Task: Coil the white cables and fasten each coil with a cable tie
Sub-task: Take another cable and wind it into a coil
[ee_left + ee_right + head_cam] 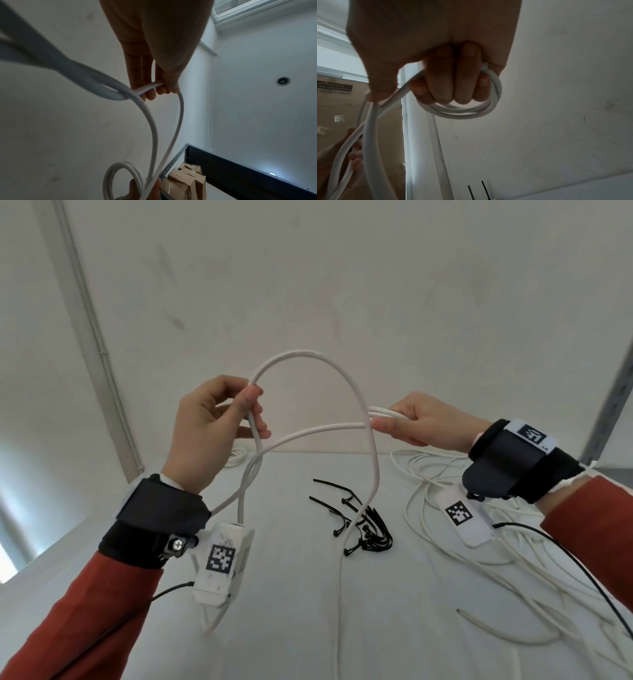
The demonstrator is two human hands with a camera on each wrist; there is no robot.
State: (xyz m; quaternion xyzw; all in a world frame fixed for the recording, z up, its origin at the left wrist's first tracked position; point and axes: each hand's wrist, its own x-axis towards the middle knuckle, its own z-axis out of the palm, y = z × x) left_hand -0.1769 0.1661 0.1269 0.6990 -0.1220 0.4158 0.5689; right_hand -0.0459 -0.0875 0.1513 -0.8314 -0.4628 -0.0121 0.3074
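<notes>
1. Head view: coiling was under way; fingers (440,81) of the right hand (428,422) curled round a small coil of white cable (467,115) above the tabletop (291,611).
2. Left hand (205,433) pinched a loop (308,354), probably due onto that coil next.

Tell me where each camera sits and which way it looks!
Head: on the person's head, looking forward and down at the left hand, right hand, white cable, cable ties and table; red sleeves show.
Left wrist: on the left wrist, looking along its fingers pinching the cable, toward the wall.
Right wrist: on the right wrist, looking along fingers curled round a small coil.
Shared: each wrist view shows the other hand.
</notes>
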